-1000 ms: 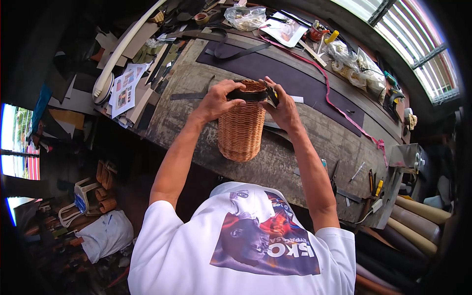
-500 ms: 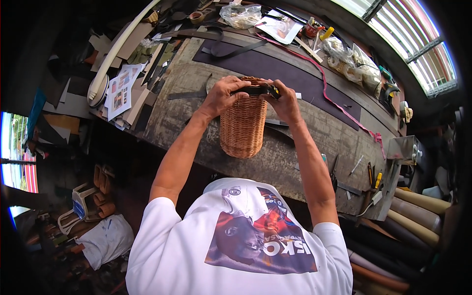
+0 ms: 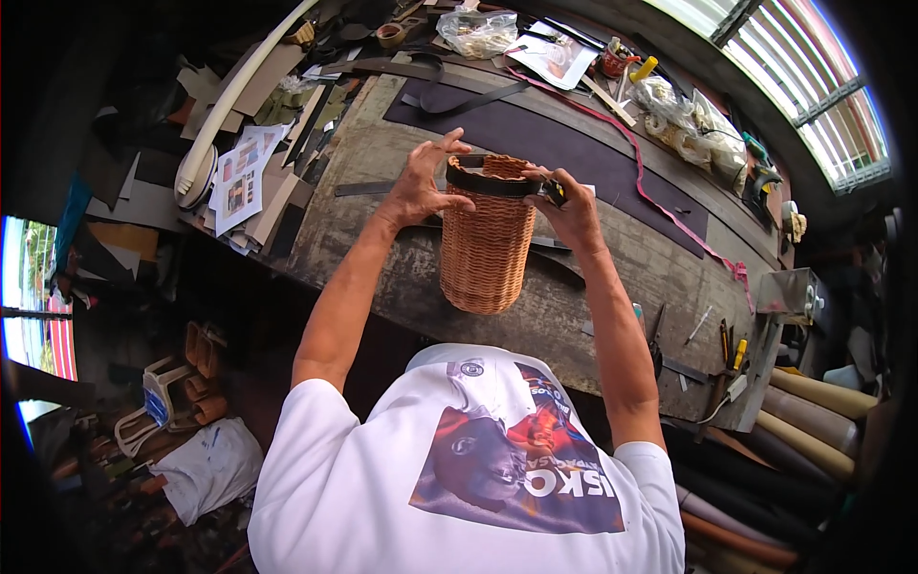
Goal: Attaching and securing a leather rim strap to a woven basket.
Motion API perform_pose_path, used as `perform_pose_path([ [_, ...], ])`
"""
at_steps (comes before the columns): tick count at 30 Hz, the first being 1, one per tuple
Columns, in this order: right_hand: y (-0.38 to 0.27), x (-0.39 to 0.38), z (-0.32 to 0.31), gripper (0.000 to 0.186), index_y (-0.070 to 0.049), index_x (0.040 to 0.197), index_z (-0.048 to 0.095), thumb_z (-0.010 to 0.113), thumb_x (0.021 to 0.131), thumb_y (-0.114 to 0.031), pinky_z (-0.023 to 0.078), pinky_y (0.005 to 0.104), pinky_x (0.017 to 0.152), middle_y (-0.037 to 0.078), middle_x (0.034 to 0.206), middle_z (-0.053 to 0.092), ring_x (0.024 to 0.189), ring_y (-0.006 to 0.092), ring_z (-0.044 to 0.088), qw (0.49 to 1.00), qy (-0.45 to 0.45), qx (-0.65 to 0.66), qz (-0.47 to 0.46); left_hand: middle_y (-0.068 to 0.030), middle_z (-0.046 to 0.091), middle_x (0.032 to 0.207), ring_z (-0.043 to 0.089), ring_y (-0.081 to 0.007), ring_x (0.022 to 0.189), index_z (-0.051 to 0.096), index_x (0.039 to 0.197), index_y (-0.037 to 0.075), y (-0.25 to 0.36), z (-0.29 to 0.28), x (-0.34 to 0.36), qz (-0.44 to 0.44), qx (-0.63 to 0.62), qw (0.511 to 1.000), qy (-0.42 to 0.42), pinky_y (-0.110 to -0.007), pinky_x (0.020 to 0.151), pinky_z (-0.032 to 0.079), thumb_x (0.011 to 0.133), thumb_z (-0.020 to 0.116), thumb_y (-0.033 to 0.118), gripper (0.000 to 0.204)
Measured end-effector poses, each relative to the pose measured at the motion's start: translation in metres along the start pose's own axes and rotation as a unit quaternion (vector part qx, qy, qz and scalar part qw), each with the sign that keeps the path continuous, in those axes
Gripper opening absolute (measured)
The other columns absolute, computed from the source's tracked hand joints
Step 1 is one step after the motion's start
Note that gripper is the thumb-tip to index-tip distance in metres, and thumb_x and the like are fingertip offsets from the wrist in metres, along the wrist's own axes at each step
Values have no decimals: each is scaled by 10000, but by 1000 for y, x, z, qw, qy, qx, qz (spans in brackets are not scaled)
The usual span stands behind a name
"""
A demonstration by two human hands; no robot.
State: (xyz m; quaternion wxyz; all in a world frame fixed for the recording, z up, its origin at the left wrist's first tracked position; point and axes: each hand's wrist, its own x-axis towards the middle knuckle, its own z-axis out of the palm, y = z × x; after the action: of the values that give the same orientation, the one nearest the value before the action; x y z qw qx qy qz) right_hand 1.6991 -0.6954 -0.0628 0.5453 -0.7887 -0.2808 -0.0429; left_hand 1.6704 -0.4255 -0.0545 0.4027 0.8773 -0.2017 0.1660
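Observation:
A tall cylindrical wicker basket (image 3: pixel 486 251) stands at the near part of the worktable, tilted slightly. Around its rim runs a dark band (image 3: pixel 481 184), probably leather. My left hand (image 3: pixel 421 185) is open beside the basket's left side, thumb and fingers spread, its thumb tip close to the wicker. On the other side my right hand (image 3: pixel 572 206) pinches the rim and the band. A small black and yellow object (image 3: pixel 554 191), perhaps a tape measure, is tucked in that same hand; its kind is partly hidden by the fingers.
A dark purple sheet (image 3: pixel 593 163) lies across the worktable (image 3: pixel 382 258), with a pink measuring tape (image 3: pixel 639 172) over it. A black strap (image 3: pixel 478 99) curls at the far side. Papers (image 3: pixel 239 177) lie left; scissors (image 3: pixel 656 335) and a yellow-handled tool (image 3: pixel 740 355) lie right.
My left hand has let go of the rim and opened off to the left. The basket has shifted slightly right and its rim now shows. My right hand still grips it.

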Motion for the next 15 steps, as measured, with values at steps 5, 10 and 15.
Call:
perform_pose_path([
  [5, -6, -6, -6, 316, -4, 1017, 608, 776, 755, 53, 520, 374, 1009, 87, 1199, 697, 1234, 264, 602, 1000, 4, 17, -5, -52, 629, 1277, 537, -255, 1266, 677, 1220, 149, -29, -7, -2, -32, -103, 990, -89, -440, 1112, 443, 682, 871, 238, 578],
  [10, -5, -12, -8, 316, -9, 1023, 613, 769, 756, 60, 520, 369, 1006, 85, 1190, 702, 1225, 264, 609, 1000, 5, 3, 4, -18, 653, 1155, 575, -206, 1179, 750, 1056, 127, -28, -6, 1, -103, -188, 970, -113, -397, 1056, 492, 676, 876, 170, 403],
  [15, -2, -19, -11, 314, -6, 1020, 615, 760, 754, 77, 522, 358, 994, 86, 1185, 705, 1221, 263, 613, 1000, 14, 25, -12, -6, 649, 1060, 594, -178, 1066, 768, 997, 115, -22, -8, 9, -71, -220, 963, -137, -373, 962, 521, 670, 879, 128, 347],
])
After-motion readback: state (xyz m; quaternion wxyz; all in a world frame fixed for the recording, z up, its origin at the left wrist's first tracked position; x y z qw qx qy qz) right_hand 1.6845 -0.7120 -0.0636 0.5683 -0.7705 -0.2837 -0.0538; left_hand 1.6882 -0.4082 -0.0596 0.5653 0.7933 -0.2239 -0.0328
